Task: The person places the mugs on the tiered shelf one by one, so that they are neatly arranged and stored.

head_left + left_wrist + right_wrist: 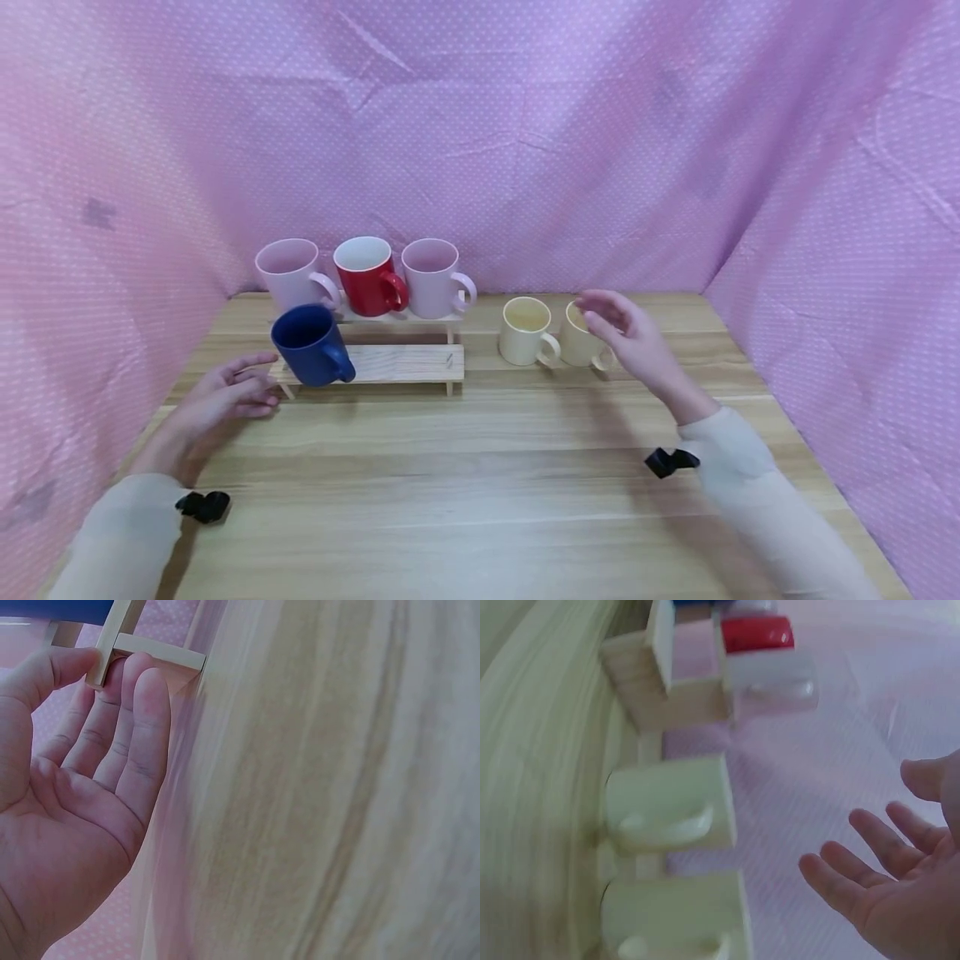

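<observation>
My left hand point(221, 400) is at the left end of a two-step wooden rack point(408, 364). In the left wrist view, the thumb and fingers pinch the end of the rack's lower board point(112, 645). A dark blue mug point(309, 350) stands on that lower step, at its left end. Over the right-hand pale yellow mug point(579, 342) hovers my right hand point(630, 337), its fingers loosely spread. The right wrist view shows that hand point(907, 885) holding nothing and apart from the mugs. Another pale yellow mug point(521, 337) stands to its left on the table.
On the upper step stand a pale pink mug point(288, 279) at left, a red mug point(365, 283) with a white inside, and another pale pink mug point(430, 283). Pink dotted cloth point(480, 150) surrounds the wood-grain table point(450, 500) at the back and sides.
</observation>
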`<state>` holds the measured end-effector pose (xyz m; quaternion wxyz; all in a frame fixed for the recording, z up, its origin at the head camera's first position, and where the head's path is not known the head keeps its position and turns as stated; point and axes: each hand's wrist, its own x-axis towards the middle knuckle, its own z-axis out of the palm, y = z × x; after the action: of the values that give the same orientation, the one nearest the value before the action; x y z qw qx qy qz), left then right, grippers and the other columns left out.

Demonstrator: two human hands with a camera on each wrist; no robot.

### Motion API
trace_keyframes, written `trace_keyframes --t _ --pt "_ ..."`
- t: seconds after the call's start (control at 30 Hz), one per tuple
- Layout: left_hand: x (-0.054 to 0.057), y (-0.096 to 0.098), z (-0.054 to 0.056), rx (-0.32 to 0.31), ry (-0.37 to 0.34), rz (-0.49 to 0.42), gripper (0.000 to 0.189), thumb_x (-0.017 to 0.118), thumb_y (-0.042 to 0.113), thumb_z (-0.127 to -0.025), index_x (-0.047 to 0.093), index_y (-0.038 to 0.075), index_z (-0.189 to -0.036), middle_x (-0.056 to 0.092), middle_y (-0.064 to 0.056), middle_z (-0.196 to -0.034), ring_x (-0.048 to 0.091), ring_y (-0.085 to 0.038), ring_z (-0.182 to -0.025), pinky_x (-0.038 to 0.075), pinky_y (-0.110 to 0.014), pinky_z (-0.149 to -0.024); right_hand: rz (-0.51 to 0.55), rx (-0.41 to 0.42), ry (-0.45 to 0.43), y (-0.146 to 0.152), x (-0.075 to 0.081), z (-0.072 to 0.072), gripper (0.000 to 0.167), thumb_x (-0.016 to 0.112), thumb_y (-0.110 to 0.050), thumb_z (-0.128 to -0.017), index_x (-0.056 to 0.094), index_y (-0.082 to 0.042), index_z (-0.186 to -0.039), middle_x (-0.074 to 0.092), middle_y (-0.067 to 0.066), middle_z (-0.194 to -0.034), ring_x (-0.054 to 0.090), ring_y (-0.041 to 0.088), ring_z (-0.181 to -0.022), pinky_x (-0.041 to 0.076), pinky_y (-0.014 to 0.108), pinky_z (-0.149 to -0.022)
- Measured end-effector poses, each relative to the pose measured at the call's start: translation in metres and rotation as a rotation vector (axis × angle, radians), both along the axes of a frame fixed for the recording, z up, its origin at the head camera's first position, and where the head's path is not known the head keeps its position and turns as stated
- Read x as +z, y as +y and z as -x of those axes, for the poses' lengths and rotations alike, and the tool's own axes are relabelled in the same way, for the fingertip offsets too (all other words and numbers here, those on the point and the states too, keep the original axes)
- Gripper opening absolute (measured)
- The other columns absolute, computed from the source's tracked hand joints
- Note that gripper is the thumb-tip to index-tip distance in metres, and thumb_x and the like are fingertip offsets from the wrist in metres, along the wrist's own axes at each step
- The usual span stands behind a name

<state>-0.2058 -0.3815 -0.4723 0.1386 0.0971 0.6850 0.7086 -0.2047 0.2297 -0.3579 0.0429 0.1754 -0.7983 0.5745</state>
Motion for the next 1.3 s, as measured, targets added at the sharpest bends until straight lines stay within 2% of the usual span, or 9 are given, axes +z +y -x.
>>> trace_keyframes --t 0.07,0.17,0.27,0.4,0.57,0.73,0.87,1.07,1.3 --pt "-0.001 0.001 0.000 0.003 -0.003 0.004 0.034 0.052 0.002 -0.105 0.050 0.017 -0.136 0.071 -0.006 -0.108 0.071 -0.024 -0.089 0.065 -0.038 -0.080 -0.041 -0.072 0.007 0.017 -0.007 -0.001 0.045 0.059 -0.019 -0.105 0.048 0.003 -0.144 0.056 0.017 -0.140 0.055 0.018 -0.126 0.049 0.027 -0.108" --pt "-0.001 0.002 0.000 0.008 -0.012 0.012 0.035 0.053 0.001 -0.105 0.050 0.016 -0.136 0.070 -0.006 -0.108 0.071 -0.024 -0.089 0.065 -0.038 -0.080 -0.078 -0.137 -0.015 0.036 -0.018 -0.003 0.051 0.058 -0.022 -0.106 0.043 0.003 -0.148 0.050 0.019 -0.147 0.046 0.030 -0.136 0.041 0.043 -0.117" --pt "-0.002 0.002 -0.001 0.014 -0.017 0.021 0.036 0.054 0.001 -0.104 0.049 0.014 -0.137 0.070 -0.006 -0.108 0.071 -0.023 -0.089 0.065 -0.037 -0.080 -0.107 -0.173 -0.035 0.049 -0.027 -0.005 0.057 0.059 -0.022 -0.105 0.038 0.005 -0.151 0.042 0.023 -0.152 0.036 0.040 -0.142 0.034 0.059 -0.118" --pt "-0.002 0.002 -0.002 0.018 -0.015 0.030 0.037 0.054 0.002 -0.105 0.047 0.011 -0.140 0.070 -0.006 -0.110 0.071 -0.023 -0.089 0.065 -0.037 -0.081 -0.134 -0.192 -0.074 0.063 -0.041 -0.006 0.064 0.059 -0.024 -0.105 0.030 0.004 -0.155 0.034 0.027 -0.156 0.031 0.046 -0.144 0.031 0.065 -0.117" --pt "-0.001 0.002 -0.002 0.020 -0.017 0.028 0.037 0.054 0.001 -0.104 0.048 0.013 -0.140 0.070 -0.006 -0.109 0.071 -0.023 -0.090 0.065 -0.037 -0.081 -0.128 -0.168 -0.160 0.072 -0.061 0.000 0.070 0.058 -0.026 -0.106 0.021 0.002 -0.159 0.030 0.029 -0.158 0.032 0.047 -0.144 0.031 0.059 -0.119" --pt "-0.002 0.001 -0.002 0.018 -0.022 0.020 0.034 0.053 0.004 -0.106 0.050 0.017 -0.137 0.071 -0.005 -0.108 0.071 -0.023 -0.089 0.065 -0.037 -0.080 -0.050 -0.117 -0.223 0.072 -0.079 0.009 0.069 0.055 -0.027 -0.107 0.020 0.003 -0.159 0.031 0.030 -0.157 0.037 0.045 -0.140 0.049 0.045 -0.109" --pt "-0.003 0.001 -0.003 0.012 -0.017 0.011 0.034 0.053 0.005 -0.106 0.050 0.016 -0.137 0.072 -0.004 -0.108 0.071 -0.023 -0.088 0.065 -0.037 -0.080 0.007 -0.093 -0.276 0.070 -0.089 0.014 0.064 0.051 -0.030 -0.108 0.026 0.004 -0.156 0.035 0.029 -0.153 0.041 0.045 -0.135 0.053 0.046 -0.104" --pt "-0.002 0.002 -0.001 0.011 -0.011 0.039 0.033 0.054 0.006 -0.106 0.051 0.017 -0.137 0.072 -0.002 -0.107 0.071 -0.021 -0.086 0.065 -0.037 -0.080 0.038 -0.102 -0.353 0.064 -0.095 0.017 0.064 0.050 -0.037 -0.108 0.028 0.005 -0.152 0.036 0.030 -0.151 0.042 0.042 -0.134 0.050 0.046 -0.108" --pt "0.003 0.002 -0.001 0.034 -0.020 0.074 0.032 0.055 0.009 -0.106 0.051 0.021 -0.135 0.072 -0.002 -0.107 0.071 -0.020 -0.087 0.065 -0.036 -0.081 0.089 -0.121 -0.383 0.056 -0.093 0.017 0.063 0.044 -0.039 -0.109 0.027 0.008 -0.148 0.033 0.030 -0.150 0.043 0.040 -0.134 0.052 0.041 -0.106"
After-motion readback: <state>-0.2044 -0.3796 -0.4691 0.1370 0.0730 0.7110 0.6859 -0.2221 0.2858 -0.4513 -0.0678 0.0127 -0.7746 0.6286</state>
